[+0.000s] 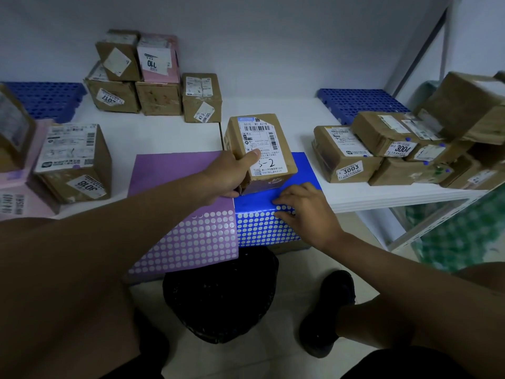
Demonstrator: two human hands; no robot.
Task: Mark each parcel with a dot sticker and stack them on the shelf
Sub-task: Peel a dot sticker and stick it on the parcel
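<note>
Head view, looking down at a white shelf (pixel 273 127) w/ parcels on it. Centre: the left hand (pixel 229 173) grips a small brown parcel (pixel 261 151), thumb across its shipping label, fingers wrapped round the near left side; the box stands tilted on the edge where two sticker sheets meet. The purple sticker sheet (pixel 188 214) lies on the left, the blue sticker sheet (pixel 262 222) on the right, both hanging over the shelf's front edge. Their far parts are plain colour, the near rows white circles; can't tell which part still has stickers. The right hand (pixel 303 212) rests on the blue sheet, fingertips curled onto the dot rows, apparently picking at one; can't tell if a dot is pinched yet.

Progress, as a guess: the right-side pile (pixel 382 149) shows small blue dots on several boxes, so those look done. A box at left (pixel 73 160) seems to carry a purple dot. The back stack (pixel 136 77) shows no dots from here. No dot is visible on the held parcel, so it likely needs marking, then stacking.

Below: a dark bin (pixel 218 296) on the floor, one black shoe (pixel 328 310).
</note>
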